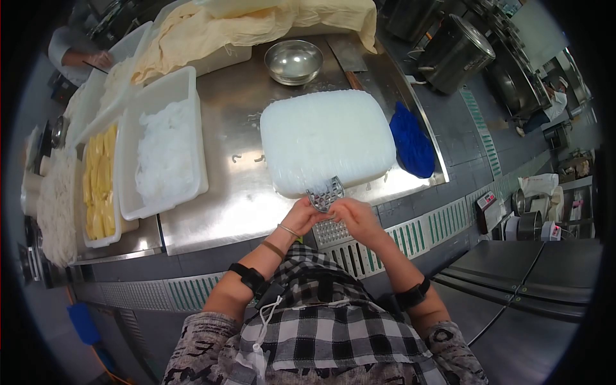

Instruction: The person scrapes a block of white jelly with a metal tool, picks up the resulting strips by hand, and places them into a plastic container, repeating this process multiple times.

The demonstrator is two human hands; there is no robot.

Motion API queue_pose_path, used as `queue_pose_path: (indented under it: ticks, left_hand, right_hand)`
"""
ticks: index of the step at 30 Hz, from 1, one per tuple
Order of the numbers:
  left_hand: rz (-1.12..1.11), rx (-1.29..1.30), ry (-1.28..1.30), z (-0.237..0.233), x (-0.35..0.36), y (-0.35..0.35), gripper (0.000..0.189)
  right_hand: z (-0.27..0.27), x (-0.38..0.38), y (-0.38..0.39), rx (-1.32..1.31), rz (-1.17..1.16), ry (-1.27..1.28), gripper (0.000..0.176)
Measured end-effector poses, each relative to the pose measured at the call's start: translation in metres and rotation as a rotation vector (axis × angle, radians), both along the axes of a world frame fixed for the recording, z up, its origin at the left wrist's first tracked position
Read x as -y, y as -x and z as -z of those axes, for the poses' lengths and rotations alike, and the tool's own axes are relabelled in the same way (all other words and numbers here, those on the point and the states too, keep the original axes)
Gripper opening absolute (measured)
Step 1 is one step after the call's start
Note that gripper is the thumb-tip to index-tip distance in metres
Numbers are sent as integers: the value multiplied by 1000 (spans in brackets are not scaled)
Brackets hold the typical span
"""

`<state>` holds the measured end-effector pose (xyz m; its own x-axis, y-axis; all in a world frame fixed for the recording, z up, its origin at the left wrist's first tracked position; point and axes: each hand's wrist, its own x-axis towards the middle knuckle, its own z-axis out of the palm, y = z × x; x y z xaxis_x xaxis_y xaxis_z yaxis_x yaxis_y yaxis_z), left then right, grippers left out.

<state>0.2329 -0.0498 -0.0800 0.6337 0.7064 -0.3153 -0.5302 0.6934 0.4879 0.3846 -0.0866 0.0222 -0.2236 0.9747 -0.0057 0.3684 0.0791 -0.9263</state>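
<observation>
A large white, glossy block (327, 138) with rounded corners lies on the steel table (224, 192). At its near edge is a metal tool with holes (326, 194), like a grater or scraper. My left hand (303, 217) has its fingers closed on the tool's left side. From the right, my right hand (354, 219) grips the tool's near edge. Both hands are close together, just in front of the block.
White tubs of white shreds (165, 151) and yellow pieces (101, 183) stand left. Behind the block are a metal bowl (294, 62) and a cleaver (348, 58). A blue cloth (414, 141) lies right. Other people (70, 54) appear at upper left and far right.
</observation>
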Motion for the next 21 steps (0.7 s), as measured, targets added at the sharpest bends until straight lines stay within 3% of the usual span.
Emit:
queue_pose_path:
  ticks: [4,7,11,12,13,15,16,17,19,21]
  left_hand:
    - [86,-151,-7,-8,-13,13,18]
    - [152,-308,-113,-55,-33,27,11]
    - [147,-641,-470,-90,-85,47,12]
    - [214,-748,-550,-86,-101,51,23]
    - [214,-749,-553,-86,-108,48,23]
    - [136,-1083,-1240,-84,-117,42,44]
    - [181,-1104,-1457,-74,-122,38,66]
    - [182,-1106,-1461,-69,-119,31,66]
    - [96,-1319,-1788,-62,-108,16,74]
    - [81,-1335,-1804,-59,-111,7,76]
  right_hand:
    - [-23,-30,-8,-146,97,162,22]
    - [-37,-66,-15,-310,226,273,26]
    - [-39,-112,-28,-309,294,364,31]
    - [-38,-121,-30,-304,345,429,31]
    - [-36,-129,-32,-297,394,494,31]
    - [-30,-141,-35,-303,393,511,31]
    - [-30,-146,-35,-331,423,539,30]
    - [-30,-150,-35,-361,455,566,30]
    - [-31,-153,-36,-385,445,564,30]
    - [-31,-149,-40,-408,444,563,29]
